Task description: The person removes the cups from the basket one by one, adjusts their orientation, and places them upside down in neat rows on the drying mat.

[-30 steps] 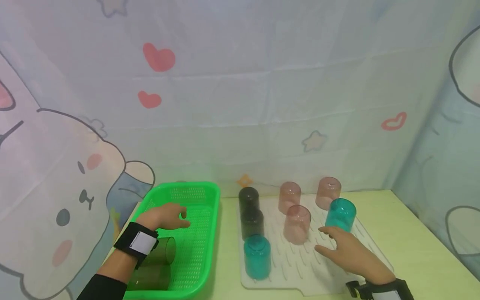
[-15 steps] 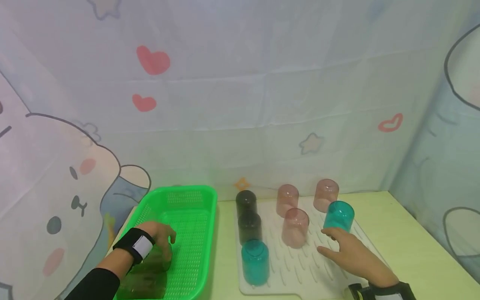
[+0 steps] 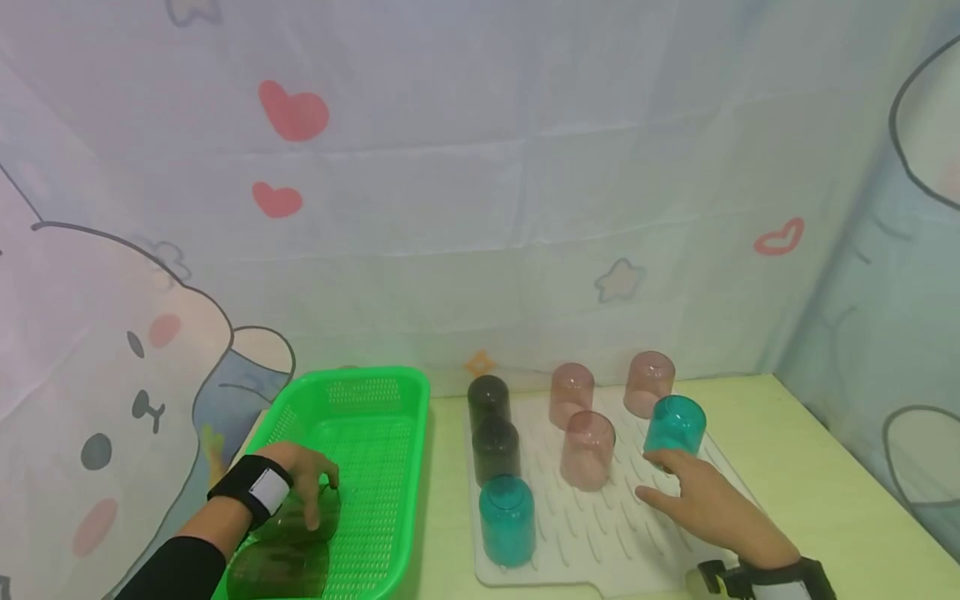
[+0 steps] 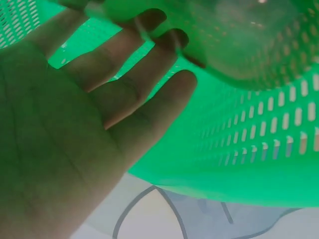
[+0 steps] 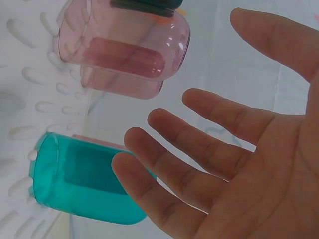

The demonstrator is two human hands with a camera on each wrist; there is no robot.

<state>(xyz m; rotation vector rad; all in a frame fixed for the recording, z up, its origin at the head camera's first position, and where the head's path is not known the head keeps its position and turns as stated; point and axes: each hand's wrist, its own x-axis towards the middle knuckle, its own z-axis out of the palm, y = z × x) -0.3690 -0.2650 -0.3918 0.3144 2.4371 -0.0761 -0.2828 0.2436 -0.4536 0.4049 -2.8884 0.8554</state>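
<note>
My left hand [image 3: 298, 477] reaches down into the green basket [image 3: 420, 467]. Its fingers are fairly straight, with the tips at a see-through brownish cup [image 3: 327, 515]; the thumb is not visible in the left wrist view, where the cup [image 4: 264, 45] fills the top right. A second brownish cup [image 3: 279, 570] lies on its side nearer the front. My right hand [image 3: 708, 510] hovers above the white drying tray [image 3: 577, 550], fingers spread and holding nothing. Closest to it is an upside-down teal cup [image 3: 677, 425], which the fingers overlap in the right wrist view.
Two dark cups [image 3: 495, 454] and another teal cup [image 3: 507, 523] stand upside down along the tray's left side. Several pink cups [image 3: 588, 450] stand farther back and in the middle. A patterned curtain [image 3: 450, 208] hangs behind the pale table [image 3: 810, 467].
My left hand has gone down and toward the front left in the basket, from above it to the brownish cup. My right hand has hardly moved. The head view has shifted slightly.
</note>
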